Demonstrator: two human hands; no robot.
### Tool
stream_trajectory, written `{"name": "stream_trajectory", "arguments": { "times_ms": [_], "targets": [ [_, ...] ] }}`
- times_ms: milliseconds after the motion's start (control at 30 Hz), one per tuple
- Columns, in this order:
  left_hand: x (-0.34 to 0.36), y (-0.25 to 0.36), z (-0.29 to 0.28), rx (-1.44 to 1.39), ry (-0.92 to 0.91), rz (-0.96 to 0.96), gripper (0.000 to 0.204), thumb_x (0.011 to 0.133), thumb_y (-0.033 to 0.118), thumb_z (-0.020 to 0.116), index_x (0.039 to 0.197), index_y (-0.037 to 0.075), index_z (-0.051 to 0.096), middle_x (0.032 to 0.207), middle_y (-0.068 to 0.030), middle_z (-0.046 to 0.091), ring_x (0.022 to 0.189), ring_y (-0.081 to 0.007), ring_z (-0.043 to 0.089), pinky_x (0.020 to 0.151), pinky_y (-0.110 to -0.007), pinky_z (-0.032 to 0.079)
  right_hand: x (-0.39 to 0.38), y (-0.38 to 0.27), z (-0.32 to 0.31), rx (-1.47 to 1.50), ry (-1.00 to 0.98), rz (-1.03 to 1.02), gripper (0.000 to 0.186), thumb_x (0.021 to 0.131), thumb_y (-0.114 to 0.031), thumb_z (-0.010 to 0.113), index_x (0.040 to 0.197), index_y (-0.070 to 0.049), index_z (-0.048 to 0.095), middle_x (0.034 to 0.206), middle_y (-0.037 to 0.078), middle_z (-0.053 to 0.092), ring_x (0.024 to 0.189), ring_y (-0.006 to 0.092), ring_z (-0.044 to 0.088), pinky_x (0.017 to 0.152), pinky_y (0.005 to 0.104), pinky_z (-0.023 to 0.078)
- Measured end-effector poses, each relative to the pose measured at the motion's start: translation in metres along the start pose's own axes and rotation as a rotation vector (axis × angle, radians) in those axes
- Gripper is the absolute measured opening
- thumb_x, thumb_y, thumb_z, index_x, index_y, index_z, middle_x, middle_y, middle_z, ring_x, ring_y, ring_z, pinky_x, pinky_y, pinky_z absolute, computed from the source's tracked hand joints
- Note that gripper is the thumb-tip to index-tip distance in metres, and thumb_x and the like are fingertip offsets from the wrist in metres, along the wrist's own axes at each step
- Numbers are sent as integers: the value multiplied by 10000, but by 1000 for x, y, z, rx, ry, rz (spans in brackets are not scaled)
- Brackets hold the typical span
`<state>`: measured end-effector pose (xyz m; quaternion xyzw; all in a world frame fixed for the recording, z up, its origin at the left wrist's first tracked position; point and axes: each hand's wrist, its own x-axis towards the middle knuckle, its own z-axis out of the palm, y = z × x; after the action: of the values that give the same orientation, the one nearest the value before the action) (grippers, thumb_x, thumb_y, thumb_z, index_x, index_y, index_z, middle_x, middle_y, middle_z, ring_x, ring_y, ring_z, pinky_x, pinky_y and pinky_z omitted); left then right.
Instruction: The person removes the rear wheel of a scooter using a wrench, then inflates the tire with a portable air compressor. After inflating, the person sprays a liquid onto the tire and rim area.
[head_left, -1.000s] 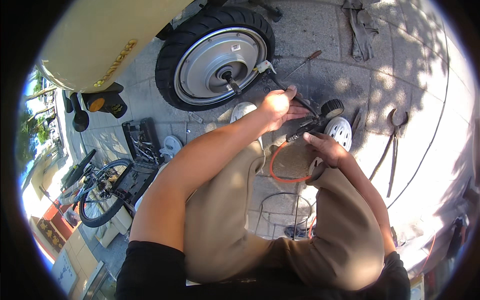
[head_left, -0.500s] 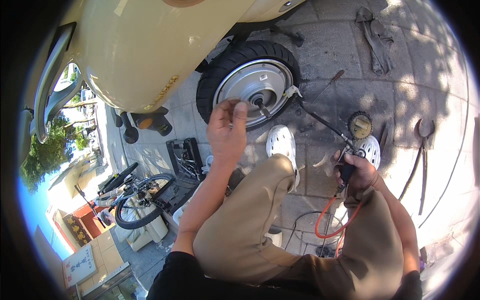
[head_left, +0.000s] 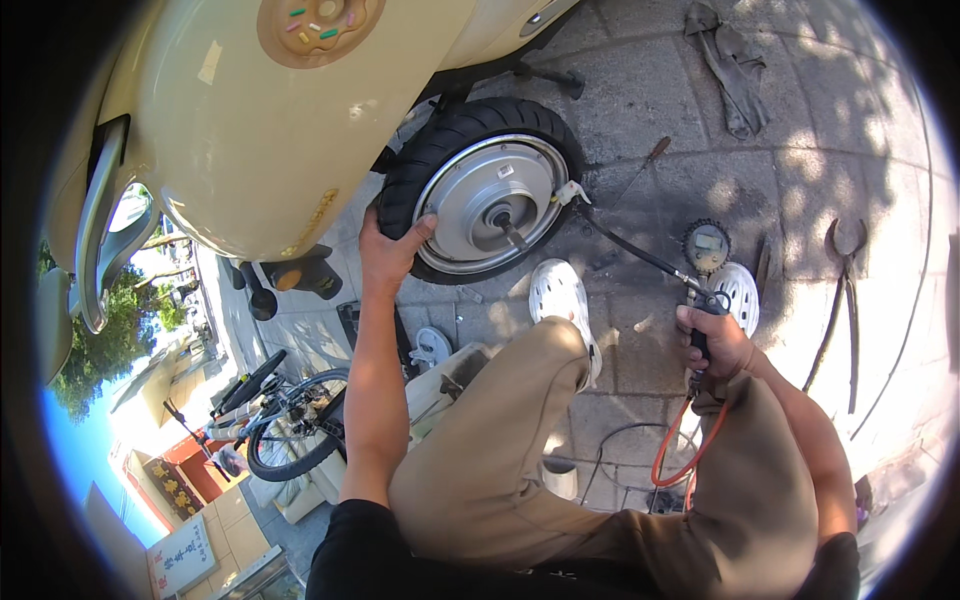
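Note:
I squat beside a cream scooter on stone paving. My left hand grips the black rear tyre at its near left side, thumb across the tread. The wheel has a silver hub. My right hand is closed around the handle of a tyre inflator with a round gauge. A black hose runs from the inflator to the valve at the rim. An orange hose loops down from the handle past my knee.
Long-handled pliers lie on the paving at the right. A dark rag lies at the top right, a screwdriver beside the wheel. A bicycle stands at the lower left. My white clogs are planted near the wheel.
My left hand has left the valve area and now clasps the tyre's left side. The right hand stays on the inflator handle. The view has swung, showing more of the scooter body.

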<state>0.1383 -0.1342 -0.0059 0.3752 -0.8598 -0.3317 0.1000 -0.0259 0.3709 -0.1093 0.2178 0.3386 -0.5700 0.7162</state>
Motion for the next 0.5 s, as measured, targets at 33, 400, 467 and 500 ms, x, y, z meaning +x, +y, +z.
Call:
{"name": "stream_trajectory", "arguments": {
  "times_ms": [33,400,467,500],
  "targets": [
    [0,0,0,-3,0,10,886,742,454,1019,1386,-38,662,1254,-178,768,1145,-270,722,1038,-395,559,-2,-2,3,-1,22,16,317,1028,-340,747,862,-147,559,760,13,545,546,113,477,446,272,324],
    [3,2,-2,-64,-25,-30,806,751,359,1011,1360,-40,664,1219,-141,763,1088,-229,712,999,-371,564,6,5,-6,11,8,-20,269,1010,-308,707,857,-132,572,743,21,540,526,130,472,433,278,311],
    [4,6,-2,-102,-53,-55,789,748,323,1009,1358,-39,663,1215,-131,761,1078,-219,710,995,-361,564,6,5,-8,6,7,-31,273,1009,-311,707,853,-133,571,740,23,541,523,131,473,429,280,308],
    [5,6,-4,-115,-69,-68,786,745,309,1008,1359,-38,662,1215,-130,761,1075,-216,710,993,-357,565,7,6,-9,0,4,-34,275,1009,-313,707,852,-134,570,740,25,542,522,131,473,427,281,307]
  ]
}}
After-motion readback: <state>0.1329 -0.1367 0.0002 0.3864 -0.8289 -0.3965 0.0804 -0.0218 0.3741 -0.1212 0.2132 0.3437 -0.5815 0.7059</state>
